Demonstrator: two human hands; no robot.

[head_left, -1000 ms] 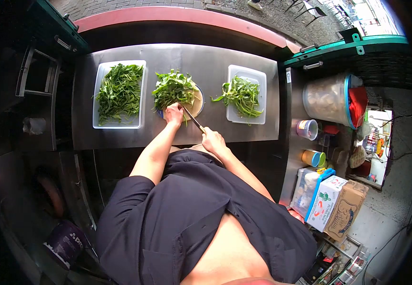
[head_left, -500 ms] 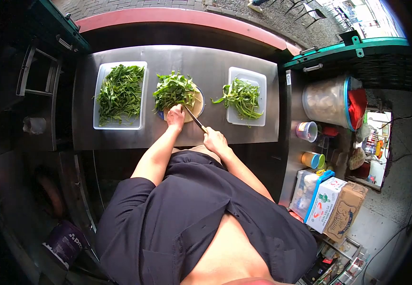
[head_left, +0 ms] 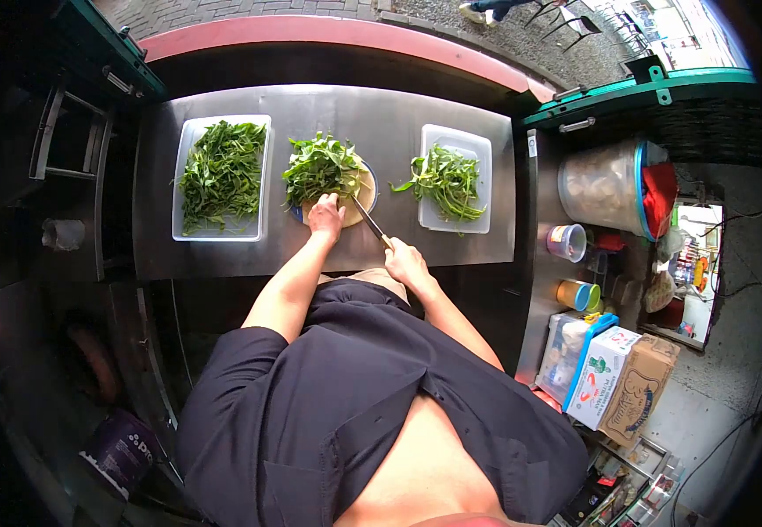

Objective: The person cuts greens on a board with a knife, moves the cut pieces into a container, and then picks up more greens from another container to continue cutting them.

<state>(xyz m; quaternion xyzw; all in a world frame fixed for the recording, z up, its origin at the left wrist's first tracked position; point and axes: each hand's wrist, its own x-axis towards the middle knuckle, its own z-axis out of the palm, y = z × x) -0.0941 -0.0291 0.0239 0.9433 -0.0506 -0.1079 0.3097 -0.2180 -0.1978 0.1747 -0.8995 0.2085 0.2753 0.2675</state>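
Note:
My left hand (head_left: 326, 216) presses with curled fingers on the near edge of a pile of leafy greens (head_left: 321, 167). The pile lies on a round board (head_left: 365, 186) with a blue rim. In my right hand (head_left: 405, 263) is the handle of a knife (head_left: 370, 219), its blade slanting up and left over the right part of the board, its tip close to the stems. Cut greens fill a white tray (head_left: 266, 176) on the left. More greens with long stems lie in a second tray (head_left: 483, 189) on the right.
A steel table (head_left: 310, 101) holds the board and both trays. To the right, a side shelf carries a large clear tub (head_left: 600, 189), small jars (head_left: 567, 242), a blue-lidded container (head_left: 565, 351) and cardboard boxes (head_left: 640, 386). A person's legs (head_left: 491, 7) show beyond the pink ledge (head_left: 328, 32).
My right hand and the knife have shifted slightly right, away from my left fingers. My left hand has moved only a little. The passer-by's legs show more.

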